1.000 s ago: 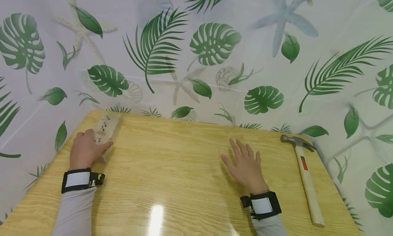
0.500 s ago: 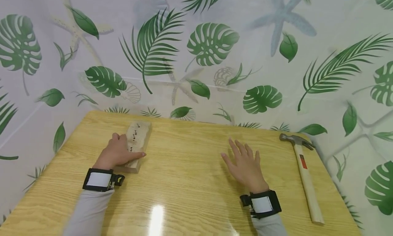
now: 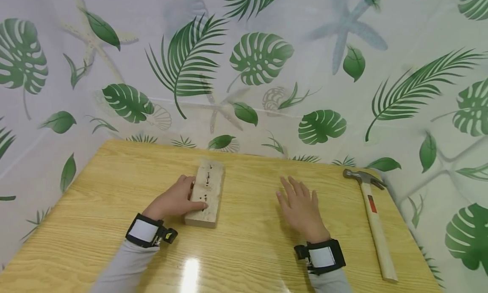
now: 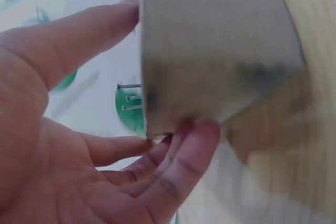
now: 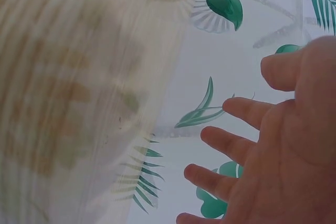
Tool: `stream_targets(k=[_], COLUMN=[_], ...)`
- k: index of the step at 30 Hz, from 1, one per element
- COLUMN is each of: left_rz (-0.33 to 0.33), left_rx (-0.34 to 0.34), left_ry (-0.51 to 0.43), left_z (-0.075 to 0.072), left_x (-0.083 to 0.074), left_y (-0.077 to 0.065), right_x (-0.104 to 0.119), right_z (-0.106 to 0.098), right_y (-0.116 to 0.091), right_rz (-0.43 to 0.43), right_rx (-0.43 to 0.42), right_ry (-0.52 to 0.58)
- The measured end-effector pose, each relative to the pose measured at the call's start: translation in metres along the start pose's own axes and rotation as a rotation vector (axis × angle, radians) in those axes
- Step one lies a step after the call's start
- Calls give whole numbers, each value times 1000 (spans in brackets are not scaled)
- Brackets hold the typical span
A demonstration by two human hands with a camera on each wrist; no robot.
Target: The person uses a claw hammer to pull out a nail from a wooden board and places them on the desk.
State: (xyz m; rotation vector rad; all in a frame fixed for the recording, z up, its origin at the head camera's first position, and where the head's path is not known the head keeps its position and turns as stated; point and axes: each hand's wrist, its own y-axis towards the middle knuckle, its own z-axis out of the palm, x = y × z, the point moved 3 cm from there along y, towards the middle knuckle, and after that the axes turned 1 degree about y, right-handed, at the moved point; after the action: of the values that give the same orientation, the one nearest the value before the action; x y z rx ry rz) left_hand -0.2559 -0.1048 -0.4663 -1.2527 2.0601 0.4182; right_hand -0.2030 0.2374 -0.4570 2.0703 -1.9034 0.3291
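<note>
My left hand (image 3: 171, 203) grips a pale wooden block (image 3: 214, 189) by its left side, thumb over the top face and fingers along the edge. Dark nails (image 3: 207, 178) stand in a rough line on that face. In the left wrist view, the block's end (image 4: 220, 40) fills the upper middle, and several thin nails (image 4: 131, 98) stick out from its side. My right hand (image 3: 303, 212), fingers spread and holding nothing, hovers low over the table to the right of the block. Its straight fingers also show in the right wrist view.
A claw hammer (image 3: 373, 225) with a wooden handle lies along the right side of the wood-grain table (image 3: 244, 250), its head toward the back. A white cloth (image 3: 267, 127) printed with green leaves stands behind and beside the table.
My left hand has brought the wooden block from the far left of the table rightward and a little nearer, toward the middle. The right hand and hammer have stayed about where they were.
</note>
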Motion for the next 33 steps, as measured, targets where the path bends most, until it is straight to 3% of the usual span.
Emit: stream_targets(k=[9, 20, 28, 33], left_rz=[19, 179, 180, 158], left_rx=[61, 98, 86, 34], left_ry=[-29, -24, -26, -22], left_z=[39, 74, 75, 59], left_x=[-31, -61, -59, -53], left_y=[5, 6, 6, 7], right_x=[-2, -3, -9, -50], right_z=[-4, -5, -18, -51], right_y=[-1, -2, -3, -8], right_rz=[21, 33, 37, 186], right_rx=[16, 19, 15, 45], right_ry=[24, 39, 32, 95])
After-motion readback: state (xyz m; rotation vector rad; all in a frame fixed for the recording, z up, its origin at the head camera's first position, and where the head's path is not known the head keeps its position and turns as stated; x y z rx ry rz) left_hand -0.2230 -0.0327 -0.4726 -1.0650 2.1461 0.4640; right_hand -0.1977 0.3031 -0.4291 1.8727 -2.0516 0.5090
